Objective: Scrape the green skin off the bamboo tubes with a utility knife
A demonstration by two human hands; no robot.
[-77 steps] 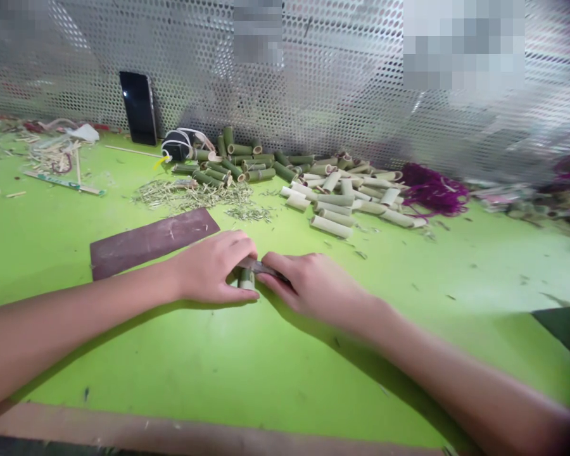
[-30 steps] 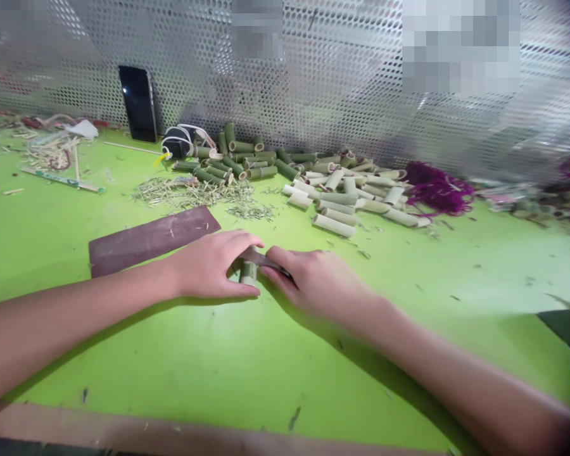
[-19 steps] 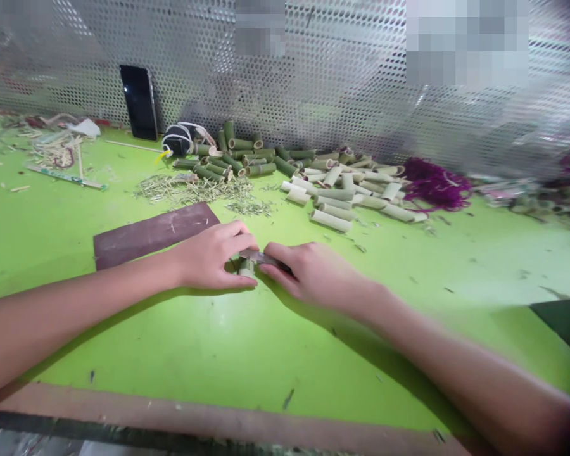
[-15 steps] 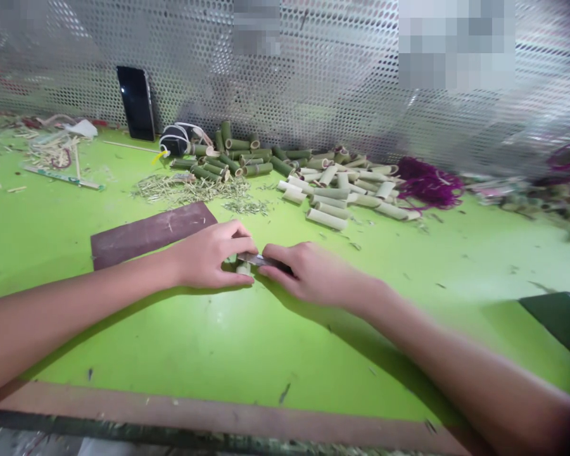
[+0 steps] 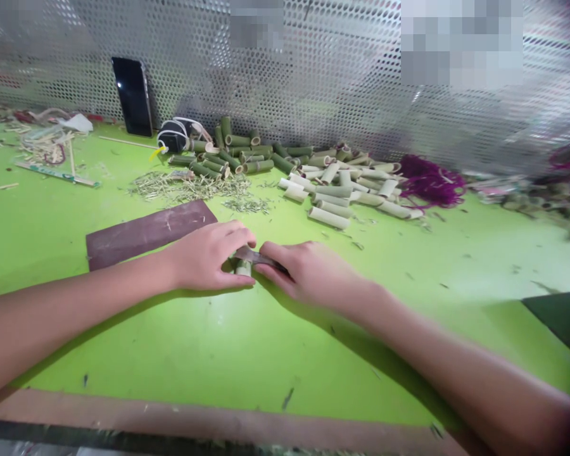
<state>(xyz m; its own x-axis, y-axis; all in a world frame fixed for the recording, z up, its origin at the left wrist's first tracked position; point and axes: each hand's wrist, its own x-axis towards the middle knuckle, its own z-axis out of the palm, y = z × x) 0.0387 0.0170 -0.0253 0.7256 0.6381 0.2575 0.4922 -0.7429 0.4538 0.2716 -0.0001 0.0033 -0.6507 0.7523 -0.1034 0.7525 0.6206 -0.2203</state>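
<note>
Gripping a short green bamboo tube (image 5: 242,268) on the lime-green worktop (image 5: 123,354), the left hand (image 5: 206,258) curls around it, fingers closed. The right hand (image 5: 308,273) clasps a small knife (image 5: 256,256), its blade pressed against the tube. A brown abrasive sheet (image 5: 137,237) lies just beside the left hand; bamboo shavings (image 5: 185,187) and a heap of cut bamboo tubes (image 5: 346,193) lie beyond.

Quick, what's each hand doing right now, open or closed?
Left hand: closed, holding a short bamboo tube.
Right hand: closed, holding a small knife blade.
</note>
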